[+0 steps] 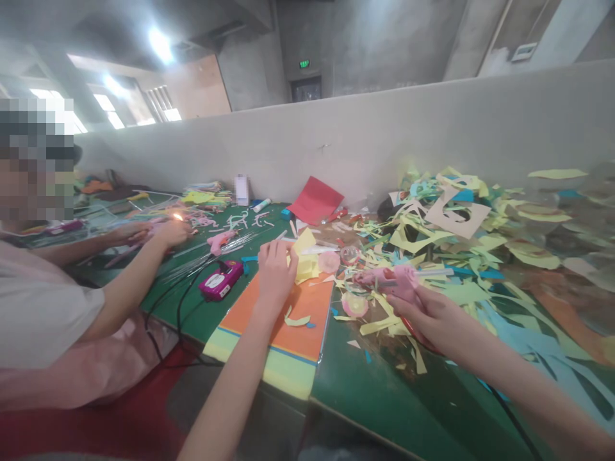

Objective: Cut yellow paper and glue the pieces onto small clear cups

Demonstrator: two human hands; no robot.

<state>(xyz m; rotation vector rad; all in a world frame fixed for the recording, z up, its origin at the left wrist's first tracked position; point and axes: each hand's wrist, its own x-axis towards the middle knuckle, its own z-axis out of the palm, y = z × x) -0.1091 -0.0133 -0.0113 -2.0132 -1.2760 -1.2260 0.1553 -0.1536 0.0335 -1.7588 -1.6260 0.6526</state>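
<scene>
My left hand (275, 269) is closed on a folded yellow paper piece (305, 257), held over a stack of orange paper sheets (288, 314) on the green table (384, 390). My right hand (427, 314) grips a pink glue gun (391, 280), its nozzle pointing left toward a small pink paper disc (329, 261). A second pink and yellow paper disc (354, 304) lies just below the gun's tip. The gun's cord runs back under my right forearm.
A heap of coloured paper scraps (480, 243) covers the right side. A red sheet (316, 200) leans on the grey partition wall (365, 141). At left another person (57, 320) works with both hands; a magenta device (221, 280) and black cables lie between us.
</scene>
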